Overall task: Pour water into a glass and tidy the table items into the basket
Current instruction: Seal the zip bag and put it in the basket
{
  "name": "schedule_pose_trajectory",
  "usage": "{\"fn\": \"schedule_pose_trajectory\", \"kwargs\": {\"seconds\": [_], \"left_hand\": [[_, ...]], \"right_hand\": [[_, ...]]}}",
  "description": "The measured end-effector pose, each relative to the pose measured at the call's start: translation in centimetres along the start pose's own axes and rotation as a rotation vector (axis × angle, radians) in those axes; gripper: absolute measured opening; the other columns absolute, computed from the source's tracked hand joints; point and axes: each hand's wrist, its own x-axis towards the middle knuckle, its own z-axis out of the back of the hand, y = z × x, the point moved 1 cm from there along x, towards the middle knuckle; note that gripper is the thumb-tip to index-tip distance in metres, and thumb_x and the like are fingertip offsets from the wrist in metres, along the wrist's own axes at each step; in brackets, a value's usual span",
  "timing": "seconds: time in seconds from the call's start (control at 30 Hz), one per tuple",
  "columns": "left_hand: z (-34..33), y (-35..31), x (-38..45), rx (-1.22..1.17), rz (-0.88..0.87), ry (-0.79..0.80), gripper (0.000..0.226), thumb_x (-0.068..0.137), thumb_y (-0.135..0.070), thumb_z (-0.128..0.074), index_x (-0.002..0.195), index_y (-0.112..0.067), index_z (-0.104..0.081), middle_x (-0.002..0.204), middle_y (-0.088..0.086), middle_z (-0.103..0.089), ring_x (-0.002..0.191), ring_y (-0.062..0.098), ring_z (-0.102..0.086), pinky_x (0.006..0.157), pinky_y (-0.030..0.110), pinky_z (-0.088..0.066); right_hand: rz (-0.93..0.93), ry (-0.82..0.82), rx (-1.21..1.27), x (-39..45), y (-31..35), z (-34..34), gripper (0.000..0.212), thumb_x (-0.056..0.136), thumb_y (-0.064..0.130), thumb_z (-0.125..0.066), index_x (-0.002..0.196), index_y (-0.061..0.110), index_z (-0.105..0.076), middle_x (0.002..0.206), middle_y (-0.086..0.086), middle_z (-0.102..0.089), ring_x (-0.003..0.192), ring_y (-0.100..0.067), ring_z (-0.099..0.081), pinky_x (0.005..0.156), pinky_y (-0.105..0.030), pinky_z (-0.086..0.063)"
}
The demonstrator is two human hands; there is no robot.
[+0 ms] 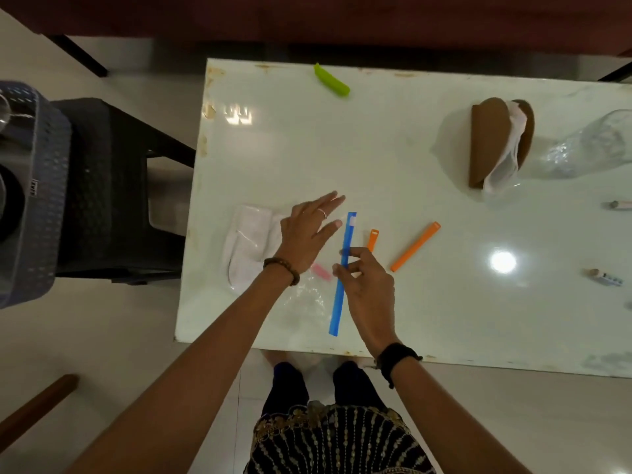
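My right hand (367,289) pinches a long blue clip stick (343,275) near its middle, above the near part of the white table (376,148). My left hand (309,230) hovers flat with straight fingers just left of the stick, over a white folded pouch (248,244). A clear plastic bag (304,299) and a small pink piece (321,271) lie under my hands. Two orange clips, a short one (372,239) and a long one (415,246), lie to the right. A green clip (331,80) sits at the far edge. The dark basket (30,200) stands on a chair at the left.
A brown napkin holder with white tissue (496,142) and a clear glass bottle (588,145) stand at the far right. Small tubes (603,278) lie near the right edge. The dark chair (113,186) sits between basket and table. A wooden bar (34,405) lies at bottom left.
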Motion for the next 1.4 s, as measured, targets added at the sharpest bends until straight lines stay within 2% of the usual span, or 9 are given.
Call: {"fn": "schedule_pose_trajectory", "kwargs": {"seconds": [0.13,0.3,0.47,0.6,0.77,1.03,1.17,1.3,1.4], "left_hand": [[3.3,-1.0,1.5,-0.298,0.047,0.062,0.007,0.083,-0.012,-0.062,0.086,-0.01,-0.068,0.09,0.006,-0.069,0.085,-0.001,-0.058,0.088,0.012,-0.039],[6.1,-0.8,1.6,-0.39,0.012,0.156,0.017,0.078,-0.002,-0.065,0.074,-0.018,-0.068,0.063,-0.015,-0.068,0.067,-0.005,-0.061,0.072,0.006,-0.045],[7.4,-0.7,0.9,-0.399,-0.002,0.052,0.01,0.078,-0.005,-0.065,0.075,-0.014,-0.068,0.066,-0.009,-0.067,0.065,-0.004,-0.06,0.073,0.006,-0.046],[8.6,-0.6,1.2,-0.507,0.044,-0.172,0.01,0.079,0.001,-0.063,0.083,-0.008,-0.067,0.054,-0.018,-0.067,0.059,-0.006,-0.06,0.065,0.005,-0.046],[11.2,-0.3,1.7,-0.573,0.072,-0.378,0.016,0.082,-0.002,-0.062,0.072,-0.015,-0.064,0.052,-0.016,-0.066,0.054,-0.003,-0.06,0.062,0.007,-0.049],[13.9,0.2,0.4,-0.7,0.182,-0.48,0.019,0.085,-0.013,-0.059,0.071,-0.024,-0.063,0.058,-0.013,-0.065,0.049,-0.004,-0.058,0.058,0.01,-0.051],[16.4,0.3,0.0,-0.807,0.225,-0.499,0.016,0.086,-0.019,-0.06,0.071,-0.025,-0.064,0.051,-0.019,-0.065,0.044,-0.004,-0.056,0.049,0.011,-0.05],[18.6,1.4,0.1,-0.955,0.255,-0.499,0.014,0.083,-0.022,-0.063,0.07,-0.024,-0.066,0.052,-0.016,-0.065,0.043,-0.001,-0.055,0.048,0.017,-0.049],[20.3,2.7,0.3,-1.047,0.254,-0.547,0.016,0.084,-0.02,-0.062,0.068,-0.02,-0.065,0.05,-0.013,-0.063,0.044,0.001,-0.054,0.053,0.019,-0.049]], "right_hand": [[0.081,0.047,0.03,-0.6,1.9,0.7,0.018,0.085,0.035,-0.061,0.101,0.028,-0.058,0.081,0.007,-0.069,0.073,-0.006,-0.065,0.063,-0.013,-0.048],[0.116,-0.096,0.165,0.9,5.3,0.9,0.023,0.084,0.048,-0.059,0.092,0.027,-0.064,0.082,0.006,-0.071,0.076,-0.004,-0.065,0.057,-0.013,-0.045],[0.223,-0.122,0.109,1.8,7.6,-0.1,0.024,0.086,0.041,-0.06,0.083,0.018,-0.066,0.077,0.013,-0.066,0.056,-0.007,-0.051,0.059,-0.02,-0.041],[0.257,-0.079,0.057,0.7,7.9,-0.3,0.023,0.086,0.037,-0.06,0.077,0.016,-0.063,0.074,0.01,-0.065,0.062,-0.013,-0.054,0.06,-0.031,-0.044],[0.304,-0.022,0.039,-1.8,7.1,1.0,0.018,0.085,0.036,-0.061,0.075,0.021,-0.06,0.075,0.013,-0.062,0.068,-0.01,-0.053,0.059,-0.018,-0.041],[0.375,0.15,0.169,-3.1,9.2,3.2,0.017,0.083,0.036,-0.058,0.075,0.023,-0.064,0.076,0.008,-0.067,0.075,-0.007,-0.061,0.066,-0.01,-0.042],[0.392,0.35,0.309,-2.1,10.5,3.4,0.026,0.079,0.047,-0.055,0.096,0.03,-0.065,0.099,0.014,-0.066,0.096,-0.007,-0.06,0.081,-0.013,-0.044],[0.278,0.366,0.085,-0.2,10.5,0.8,0.066,0.063,0.048,-0.077,0.123,0.036,-0.052,0.119,0.021,-0.06,0.107,0.007,-0.055,0.085,-0.015,-0.045],[0.384,0.325,0.019,1.5,11.9,-2.3,0.033,0.082,0.028,-0.067,0.114,0.028,-0.061,0.112,0.02,-0.065,0.099,0.002,-0.062,0.082,-0.021,-0.053]]}}
